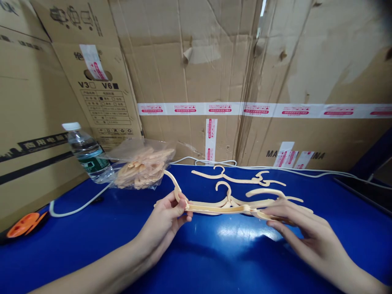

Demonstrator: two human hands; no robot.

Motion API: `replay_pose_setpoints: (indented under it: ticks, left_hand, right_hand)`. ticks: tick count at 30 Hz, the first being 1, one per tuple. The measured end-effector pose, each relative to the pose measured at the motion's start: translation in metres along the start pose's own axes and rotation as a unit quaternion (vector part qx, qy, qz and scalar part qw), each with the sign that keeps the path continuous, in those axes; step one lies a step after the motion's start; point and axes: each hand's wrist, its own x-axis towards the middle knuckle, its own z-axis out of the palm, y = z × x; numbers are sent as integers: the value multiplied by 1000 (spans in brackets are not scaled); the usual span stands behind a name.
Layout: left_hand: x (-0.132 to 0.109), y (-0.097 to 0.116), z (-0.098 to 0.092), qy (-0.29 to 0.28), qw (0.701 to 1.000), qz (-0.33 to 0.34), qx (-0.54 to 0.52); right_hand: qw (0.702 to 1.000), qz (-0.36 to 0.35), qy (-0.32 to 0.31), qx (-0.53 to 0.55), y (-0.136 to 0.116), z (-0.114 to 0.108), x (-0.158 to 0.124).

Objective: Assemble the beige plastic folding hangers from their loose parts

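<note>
A beige plastic hanger (219, 210) is held level above the blue table, its hook end curving up on the left. My left hand (167, 222) pinches it at the left joint between thumb and fingers. At the other end, my right hand (309, 234) has its thumb and fingers closed around the right arm of the same hanger, partly covering it. Just behind lies a second beige hanger (226, 192) with its hook pointing away, overlapped by the held one. Farther back, another beige hanger (239, 179) rests on the table, apart from both hands.
A clear plastic bag (143, 163) full of beige pieces lies at the back left, beside a water bottle (88, 153). An orange and black object (26, 224) sits at the left edge. A white cable (82, 208) runs along the table (214, 265). Cardboard boxes (190, 73) wall the back.
</note>
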Motion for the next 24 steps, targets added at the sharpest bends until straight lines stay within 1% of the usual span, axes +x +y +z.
replay_pose_setpoints:
  ticks: [4, 7, 9, 14, 16, 17, 18, 19, 20, 21, 22, 23, 24]
  left_hand:
    - [-2, -1, 0, 25, 999, 20, -6]
    - [-1, 0, 0, 43, 998, 31, -19]
    - [0, 1, 1, 61, 997, 23, -36]
    - [-1, 3, 8, 131, 988, -15, -84]
    - [-5, 2, 12, 148, 986, -27, -71]
    - [-9, -1, 13, 145, 987, -35, -53]
    - [-12, -4, 13, 127, 991, -44, -24]
    - [-17, -8, 13, 94, 994, -49, 15]
    - [-22, -14, 13, 43, 996, -48, 68]
    - [-26, -20, 11, -25, 990, -32, 132]
    - [-30, -28, 9, -104, 974, 10, 204]
    - [-32, -35, 6, -188, 939, 73, 279]
    - [-34, -42, 2, -258, 886, 165, 348]
  right_hand:
    - [1000, 0, 29, 8, -5, -1, 1]
    - [999, -3, 32, 6, -9, -2, 1]
    - [999, 5, 33, 5, -11, -2, 1]
    - [996, 76, 36, 41, -10, 0, -2]
    - [992, 97, 43, 60, -8, 0, -2]
    - [991, 106, 47, 68, -7, -1, -2]
    - [990, 113, 49, 74, -6, -1, -1]
    - [988, 122, 45, 78, -5, -2, 0]
    - [988, 129, 38, 82, -4, -3, 1]
    - [987, 135, 22, 87, -3, -4, 2]
    - [986, 138, 0, 92, -2, -4, 3]
    - [986, 137, -25, 96, -1, -4, 4]
    - [985, 132, -46, 99, -1, -3, 4]
